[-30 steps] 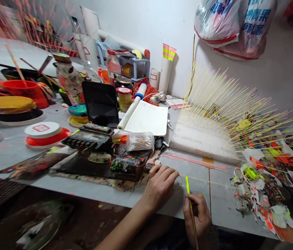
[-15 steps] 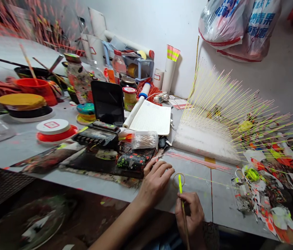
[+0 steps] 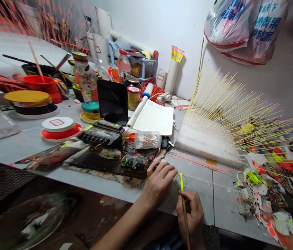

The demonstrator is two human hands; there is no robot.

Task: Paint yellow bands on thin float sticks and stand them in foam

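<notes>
My right hand [image 3: 191, 211] grips a slim paintbrush [image 3: 185, 215] by its wooden handle, tip upward. Bright yellow-green paint covers the brush tip [image 3: 181, 181], which overlaps a thin tan ring [image 3: 186, 182]. My left hand [image 3: 159, 182] reaches in from the left, its fingers bent and close together beside a black paint-spotted device [image 3: 137, 161]. From near its fingertips a very thin yellow-green stick [image 3: 206, 180] runs right, past the brush tip. The left fingers seem closed on this stick, though the grip itself is hidden.
A white foam block [image 3: 208, 144] bristles with thin coloured sticks. Pink sticks [image 3: 200, 161] lie before it. Paint-stained scraps [image 3: 263, 194] crowd the right. Cotton swabs [image 3: 147, 140], a notebook [image 3: 159, 116], a dark tablet [image 3: 112, 102] and paint jars [image 3: 58, 125] stand behind and left.
The whole view has shifted slightly, so the table things appear a little farther right. The brush tip remains near the ring and both hands keep nearly the same pose.
</notes>
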